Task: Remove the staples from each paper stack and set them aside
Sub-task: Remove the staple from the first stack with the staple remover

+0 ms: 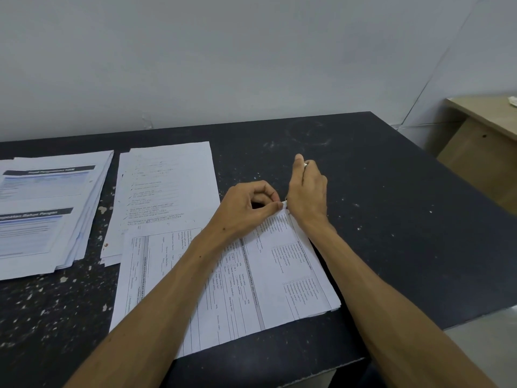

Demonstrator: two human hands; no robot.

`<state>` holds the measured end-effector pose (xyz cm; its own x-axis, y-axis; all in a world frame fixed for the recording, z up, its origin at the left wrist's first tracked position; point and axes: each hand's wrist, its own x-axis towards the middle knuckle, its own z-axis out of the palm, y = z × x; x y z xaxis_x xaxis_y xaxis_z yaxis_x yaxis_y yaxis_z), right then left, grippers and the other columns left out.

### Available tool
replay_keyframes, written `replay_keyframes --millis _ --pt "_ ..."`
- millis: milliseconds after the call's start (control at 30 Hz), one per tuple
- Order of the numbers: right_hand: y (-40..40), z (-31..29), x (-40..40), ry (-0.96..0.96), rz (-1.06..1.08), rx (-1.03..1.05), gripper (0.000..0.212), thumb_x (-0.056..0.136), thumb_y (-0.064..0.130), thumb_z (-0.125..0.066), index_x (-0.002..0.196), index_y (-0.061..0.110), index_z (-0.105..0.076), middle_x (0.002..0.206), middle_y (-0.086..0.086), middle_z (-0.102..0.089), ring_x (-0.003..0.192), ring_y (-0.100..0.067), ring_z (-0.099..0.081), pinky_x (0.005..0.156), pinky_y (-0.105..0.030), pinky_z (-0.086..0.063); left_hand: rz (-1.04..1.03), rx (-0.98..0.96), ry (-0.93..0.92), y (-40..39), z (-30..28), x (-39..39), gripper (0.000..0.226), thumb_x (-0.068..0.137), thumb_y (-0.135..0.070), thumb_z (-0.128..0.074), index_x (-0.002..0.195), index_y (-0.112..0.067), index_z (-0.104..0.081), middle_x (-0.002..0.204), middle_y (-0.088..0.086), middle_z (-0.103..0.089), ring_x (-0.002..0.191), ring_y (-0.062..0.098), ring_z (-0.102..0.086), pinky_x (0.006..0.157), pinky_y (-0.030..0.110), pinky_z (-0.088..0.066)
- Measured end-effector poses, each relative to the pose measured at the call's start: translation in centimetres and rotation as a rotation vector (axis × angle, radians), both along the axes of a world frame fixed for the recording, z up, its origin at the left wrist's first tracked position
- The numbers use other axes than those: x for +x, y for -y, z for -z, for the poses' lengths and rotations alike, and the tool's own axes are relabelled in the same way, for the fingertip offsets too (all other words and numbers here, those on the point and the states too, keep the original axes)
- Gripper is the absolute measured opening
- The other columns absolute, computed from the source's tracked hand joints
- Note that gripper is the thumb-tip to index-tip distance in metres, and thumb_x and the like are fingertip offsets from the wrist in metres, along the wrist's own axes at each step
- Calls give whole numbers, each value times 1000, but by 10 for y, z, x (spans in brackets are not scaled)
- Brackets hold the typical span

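The staple is hidden between the left hand (pixel 249 204) and right hand (pixel 307 189); the white printed paper stack's (pixel 279 275) print beneath is too blurred to read.

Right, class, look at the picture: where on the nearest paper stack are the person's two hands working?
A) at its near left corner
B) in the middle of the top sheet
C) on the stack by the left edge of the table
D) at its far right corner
D: the left hand pinches the far right corner of the nearest paper stack, and the right hand grips a small metal tool at the same corner.
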<state>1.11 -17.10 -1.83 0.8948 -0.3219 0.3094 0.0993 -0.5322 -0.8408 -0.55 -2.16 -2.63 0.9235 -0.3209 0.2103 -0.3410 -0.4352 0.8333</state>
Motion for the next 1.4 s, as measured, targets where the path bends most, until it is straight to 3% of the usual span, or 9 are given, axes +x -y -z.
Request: replay_keyframes --millis 333,433,500,567,667,967,1067,1167,1400 --pt "-1 -2 -3 -24 18 -14 42 112 40 -32 94 9 -53 71 7 -48 59 -8 -42 51 -17 -37 -5 2 -2 0 0 -1 10 93 -27 -77 97 -20 -72 87 -12 -78 86 7 -75 78 22 -57" --pt "1 -1 -3 -65 5 40 42 112 43 -32 94 11 -54 78 8 -51 70 -7 -47 55 -14 -38 -13 -1 -7 0 1 -1 10 92 -27 -78 97 -20 -72 87 -12 -78 86 6 -75 80 22 -56" --pt "9 0 0 -107 -14 105 43 111 46 -33 85 17 -53 83 6 -55 83 -7 -51 66 -19 -38 -17 1 -10 1 1 -1 10 92 -27 -78 96 -20 -71 87 -12 -78 85 5 -75 79 22 -57" --pt "17 -1 3 -114 -35 142 45 110 45 -35 79 19 -53 81 2 -58 80 -12 -56 70 -26 -42 -18 1 -20 1 0 -1 10 92 -27 -78 96 -22 -70 89 -12 -78 85 5 -75 77 24 -60" --pt "25 -3 4 -134 -48 145 46 111 45 -35 84 16 -59 79 1 -61 72 -10 -59 68 -23 -41 -19 1 -19 1 1 -1 10 92 -27 -78 96 -21 -70 91 -12 -78 87 3 -75 76 22 -59" --pt "43 -4 12 -148 36 222 42 110 50 -33 91 22 -58 93 -4 -68 88 -19 -69 79 -29 -52 9 -18 -49 2 1 -1 17 93 -30 -77 110 -26 -78 102 -15 -77 91 -1 -74 72 13 -56" --pt "49 -3 13 -148 29 235 41 109 52 -34 88 24 -55 89 -7 -73 84 -21 -73 85 -40 -59 28 -23 -51 2 -1 -2 18 93 -32 -76 110 -29 -79 104 -16 -77 93 0 -73 74 14 -57" --pt "48 -6 8 -158 -4 243 35 111 45 -37 94 19 -54 77 -6 -74 67 -14 -70 75 -32 -56 45 -15 -72 3 -1 -2 18 93 -33 -76 111 -28 -78 104 -15 -76 91 1 -74 73 16 -58" --pt "44 -8 5 -145 -22 239 30 110 43 -40 101 19 -55 77 -4 -73 70 -14 -70 77 -31 -56 56 12 -104 5 -2 -2 13 90 -37 -79 100 -28 -78 95 -13 -77 84 6 -76 73 24 -62"
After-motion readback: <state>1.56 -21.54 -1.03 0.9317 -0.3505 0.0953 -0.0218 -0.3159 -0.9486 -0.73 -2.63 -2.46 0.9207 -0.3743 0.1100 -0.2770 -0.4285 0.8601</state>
